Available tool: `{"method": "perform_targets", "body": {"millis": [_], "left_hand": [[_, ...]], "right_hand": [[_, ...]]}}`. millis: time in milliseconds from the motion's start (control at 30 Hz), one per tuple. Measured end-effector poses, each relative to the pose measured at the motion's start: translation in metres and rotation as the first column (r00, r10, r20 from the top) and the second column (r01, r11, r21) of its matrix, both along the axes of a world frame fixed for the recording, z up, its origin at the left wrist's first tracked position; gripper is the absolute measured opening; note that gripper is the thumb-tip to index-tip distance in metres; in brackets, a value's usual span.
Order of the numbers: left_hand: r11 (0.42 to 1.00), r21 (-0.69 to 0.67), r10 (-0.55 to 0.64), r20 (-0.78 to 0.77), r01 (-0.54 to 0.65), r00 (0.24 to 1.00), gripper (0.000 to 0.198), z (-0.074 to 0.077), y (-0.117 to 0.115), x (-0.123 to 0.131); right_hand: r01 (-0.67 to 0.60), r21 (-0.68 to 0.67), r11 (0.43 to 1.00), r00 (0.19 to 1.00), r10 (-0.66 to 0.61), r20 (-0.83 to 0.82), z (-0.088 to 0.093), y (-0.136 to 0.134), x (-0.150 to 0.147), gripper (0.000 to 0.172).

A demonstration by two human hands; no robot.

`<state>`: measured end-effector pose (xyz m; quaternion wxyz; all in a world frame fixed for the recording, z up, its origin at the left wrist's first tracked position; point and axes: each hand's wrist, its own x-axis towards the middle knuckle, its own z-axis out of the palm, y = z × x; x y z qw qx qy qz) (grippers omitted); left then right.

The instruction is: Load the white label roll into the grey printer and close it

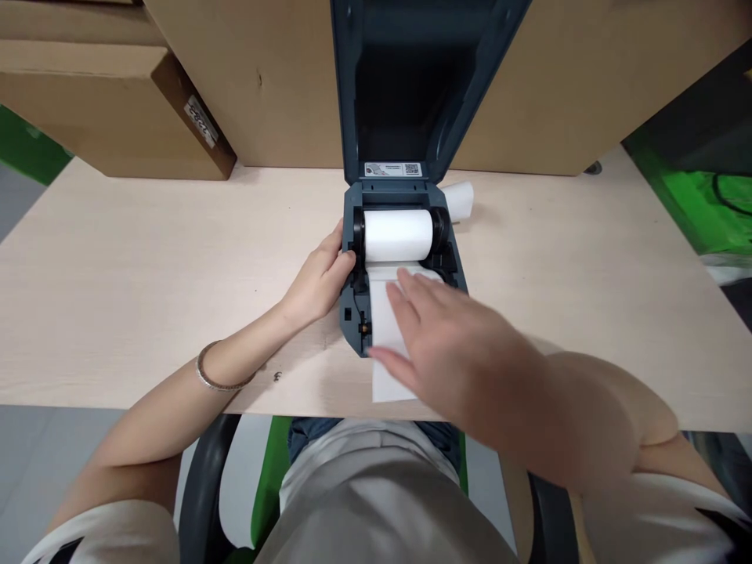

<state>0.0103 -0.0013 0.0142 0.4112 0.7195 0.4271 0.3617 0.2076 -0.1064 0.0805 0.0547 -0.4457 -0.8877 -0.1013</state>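
A dark blue-grey label printer [356, 309] sits on the table with its lid [411, 102] raised. Inside it a white paper roll [398, 235] rests between two black holders. The paper strip [388, 384] runs from the roll over the printer's front edge toward me. My left hand [320, 274] grips the printer's left side, thumb on the rim and the other fingers partly hidden. Over the paper strip lies my right hand [446, 337], fingers outstretched and slightly blurred, fingertips at the paper just below the roll.
Behind the printer stands a large cardboard box [529, 94], with a smaller cardboard box [88, 110] to its left. A rolled white paper [458, 201] lies behind the printer's right side. The pale wooden table [146, 298] ends just in front of me. Green material [699, 211] is at the right.
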Motion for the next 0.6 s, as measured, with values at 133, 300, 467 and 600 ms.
{"method": "perform_targets", "body": {"millis": [133,300,467,600], "left_hand": [[1.000,0.005,0.016,-0.018,-0.016,1.000,0.060,0.000,0.000,0.000],[1.000,-0.008,0.014,-0.006,-0.014,1.000,0.057,0.003,-0.001,0.000],[0.998,-0.050,0.040,0.049,-0.038,0.998,0.060,-0.001,0.000,0.002],[0.990,-0.121,0.086,0.093,-0.074,0.992,0.061,-0.009,0.001,0.002]], "right_hand": [[-0.047,-0.024,0.999,0.998,0.046,-0.031,-0.012,-0.015,-0.006,0.084],[-0.070,-0.052,0.996,0.998,0.069,-0.014,-0.007,-0.011,-0.003,0.082],[-0.086,-0.089,0.992,0.995,0.090,0.046,-0.004,-0.010,0.001,0.079],[-0.108,-0.042,0.993,0.994,0.109,0.028,-0.007,-0.012,0.003,0.078]]}}
